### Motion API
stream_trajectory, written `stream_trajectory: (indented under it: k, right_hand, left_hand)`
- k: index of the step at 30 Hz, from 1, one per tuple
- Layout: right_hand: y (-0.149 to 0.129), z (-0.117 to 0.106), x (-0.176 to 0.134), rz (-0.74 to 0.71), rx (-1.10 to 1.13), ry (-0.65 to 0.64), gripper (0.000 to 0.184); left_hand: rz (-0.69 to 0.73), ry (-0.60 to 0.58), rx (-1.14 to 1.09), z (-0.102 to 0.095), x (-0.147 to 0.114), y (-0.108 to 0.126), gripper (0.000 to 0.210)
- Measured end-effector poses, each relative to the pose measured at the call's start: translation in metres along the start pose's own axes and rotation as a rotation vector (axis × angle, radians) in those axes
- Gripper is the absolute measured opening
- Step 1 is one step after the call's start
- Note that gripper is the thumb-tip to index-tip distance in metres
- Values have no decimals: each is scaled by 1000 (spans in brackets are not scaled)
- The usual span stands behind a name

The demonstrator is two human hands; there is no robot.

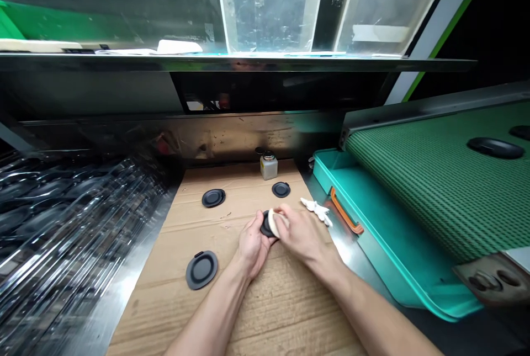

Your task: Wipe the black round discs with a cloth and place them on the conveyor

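Note:
My left hand [252, 245] is closed round the edge of a round black plastic part [265, 226] above the cardboard. Pressed against that part's face is a cream-white pad [273, 222], pinched in the fingers of my right hand [296, 233]. The fingers and pad cover much of the held part. Three similar black parts lie on the cardboard: one at the lower left [201, 270], one at the upper left [213, 197] and one at the upper right [281, 189]. A crumpled white cloth or tissue [317, 211] sits right of my right hand.
A small squarish bottle [269, 166] stands at the back of the cardboard sheet [244, 312]. Clear plastic trays [53, 223] are stacked left. To the right are a teal bin [385, 251] with an orange handle [345, 211] and a green conveyor belt [434, 168] carrying black parts [496, 147].

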State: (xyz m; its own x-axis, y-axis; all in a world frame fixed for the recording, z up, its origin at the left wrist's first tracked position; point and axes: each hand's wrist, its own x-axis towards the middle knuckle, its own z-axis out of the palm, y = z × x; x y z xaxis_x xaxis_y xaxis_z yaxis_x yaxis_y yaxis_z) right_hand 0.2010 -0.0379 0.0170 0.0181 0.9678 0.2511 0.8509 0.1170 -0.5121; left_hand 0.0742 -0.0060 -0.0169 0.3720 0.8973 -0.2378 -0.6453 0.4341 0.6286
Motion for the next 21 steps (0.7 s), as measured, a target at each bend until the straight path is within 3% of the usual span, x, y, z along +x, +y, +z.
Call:
stream_trajectory:
  k: [3, 7, 12, 16, 21]
  right_hand:
    - [-8, 17, 6, -80, -166, 42, 19]
    - [-4, 23, 11, 14, -319, 121, 21]
    - [1, 22, 1, -52, -240, 73, 22]
    - [-2, 24, 4, 56, -296, 107, 24]
    - [-4, 26, 2, 11, -300, 50, 27]
  left_hand:
    - [29, 31, -4, 0, 0, 0, 17]
    - [4, 38, 26, -2, 0, 1, 22]
    - [67, 52, 10, 0, 1, -2, 19]
    - [52, 46, 25, 1, 0, -2, 20]
    - [57, 90, -16, 0, 1, 0, 18]
